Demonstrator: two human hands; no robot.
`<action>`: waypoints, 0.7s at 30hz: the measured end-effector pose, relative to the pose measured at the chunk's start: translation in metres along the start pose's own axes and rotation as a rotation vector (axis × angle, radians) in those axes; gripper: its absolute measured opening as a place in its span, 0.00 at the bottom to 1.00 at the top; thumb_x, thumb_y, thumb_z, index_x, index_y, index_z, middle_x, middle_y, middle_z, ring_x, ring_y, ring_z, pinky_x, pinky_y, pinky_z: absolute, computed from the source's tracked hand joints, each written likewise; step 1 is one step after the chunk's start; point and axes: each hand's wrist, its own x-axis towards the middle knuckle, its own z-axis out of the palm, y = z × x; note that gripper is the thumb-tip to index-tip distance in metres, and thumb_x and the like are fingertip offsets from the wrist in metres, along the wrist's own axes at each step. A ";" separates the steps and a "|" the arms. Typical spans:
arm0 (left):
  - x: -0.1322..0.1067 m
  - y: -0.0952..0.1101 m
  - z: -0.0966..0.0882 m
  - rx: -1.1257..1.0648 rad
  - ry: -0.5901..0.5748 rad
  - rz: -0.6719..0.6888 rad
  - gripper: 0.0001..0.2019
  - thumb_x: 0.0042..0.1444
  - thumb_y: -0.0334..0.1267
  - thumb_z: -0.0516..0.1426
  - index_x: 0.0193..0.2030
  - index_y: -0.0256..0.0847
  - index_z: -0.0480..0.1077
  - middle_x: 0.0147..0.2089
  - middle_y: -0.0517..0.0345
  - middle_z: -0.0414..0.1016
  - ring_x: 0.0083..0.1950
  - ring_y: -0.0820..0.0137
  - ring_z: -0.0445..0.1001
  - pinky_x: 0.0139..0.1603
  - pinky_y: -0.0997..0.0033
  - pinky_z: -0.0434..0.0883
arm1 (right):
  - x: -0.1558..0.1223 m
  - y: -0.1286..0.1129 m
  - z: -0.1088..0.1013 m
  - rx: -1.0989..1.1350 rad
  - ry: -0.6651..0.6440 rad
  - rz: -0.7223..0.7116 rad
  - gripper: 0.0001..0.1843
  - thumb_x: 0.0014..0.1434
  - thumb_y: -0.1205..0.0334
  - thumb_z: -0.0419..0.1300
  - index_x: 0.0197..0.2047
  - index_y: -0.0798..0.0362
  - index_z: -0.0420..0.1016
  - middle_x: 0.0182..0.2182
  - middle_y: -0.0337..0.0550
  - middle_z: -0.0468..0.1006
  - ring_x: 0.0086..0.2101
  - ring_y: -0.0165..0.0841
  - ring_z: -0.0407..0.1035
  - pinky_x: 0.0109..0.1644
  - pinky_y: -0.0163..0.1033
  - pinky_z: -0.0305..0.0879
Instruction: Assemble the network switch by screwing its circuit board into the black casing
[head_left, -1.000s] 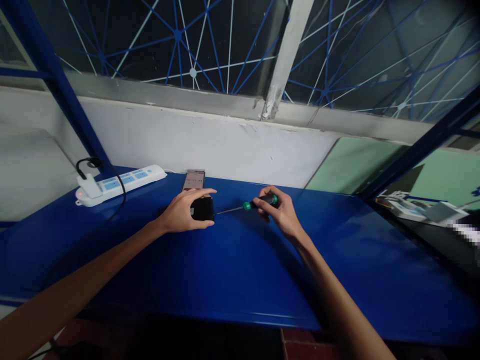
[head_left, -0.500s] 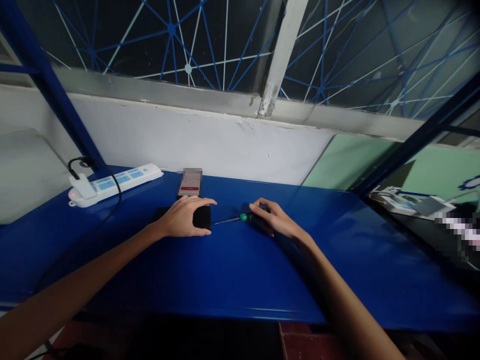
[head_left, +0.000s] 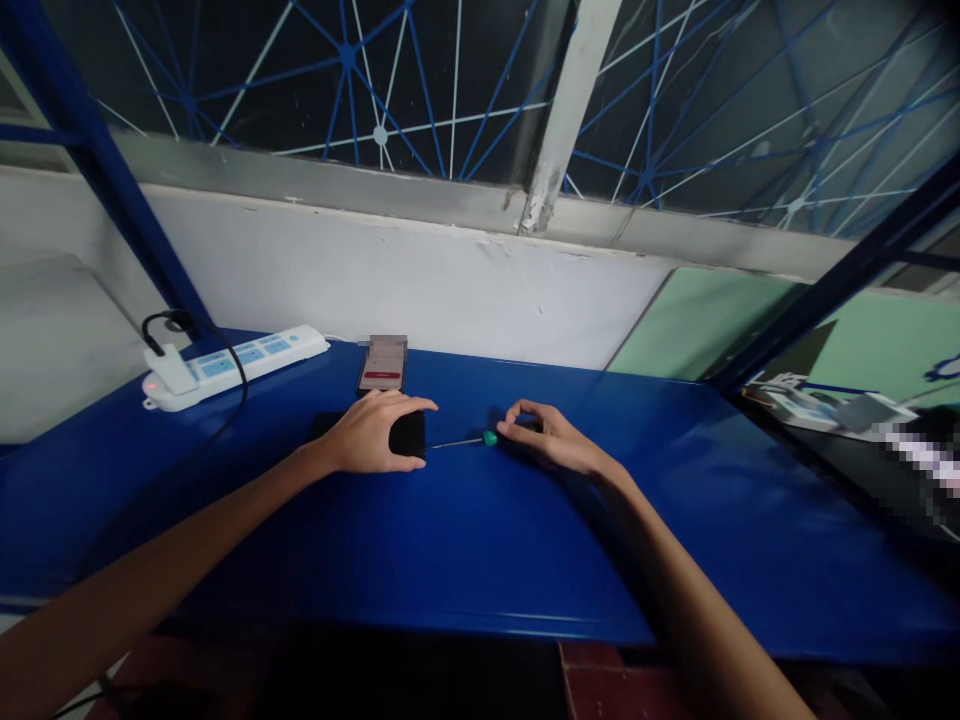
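A flat black box-like object (head_left: 407, 435) lies on the blue table (head_left: 465, 540), and my left hand (head_left: 367, 432) grips it from above, thumb on the near side and fingers on the far side. To its right, my right hand (head_left: 551, 437) is closed around the handle of a screwdriver (head_left: 489, 438) with a green collar. The thin metal shaft points left, and its tip meets the right end of the black object. What kind of object the black one is I cannot make out. Most of the screwdriver's handle is hidden by my fingers.
Behind my left hand lies a phone (head_left: 382, 364) with its screen lit. A white power strip (head_left: 240, 366) with a plugged-in adapter and black cable (head_left: 241, 372) stands at the back left. Blue frame posts (head_left: 142, 220) rise at both sides. Assorted items (head_left: 825, 405) lie beyond the right edge.
My right fingers have shifted around the screwdriver's handle, and the green collar looks turned. My left hand stays on the black object. The whole view has moved very slightly.
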 end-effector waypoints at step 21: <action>0.000 -0.002 0.002 0.005 0.006 0.030 0.35 0.49 0.55 0.61 0.63 0.47 0.63 0.58 0.49 0.73 0.56 0.51 0.70 0.55 0.47 0.65 | 0.001 0.002 -0.003 -0.020 0.001 0.004 0.23 0.55 0.40 0.62 0.29 0.53 0.68 0.19 0.35 0.67 0.16 0.23 0.55 0.19 0.33 0.48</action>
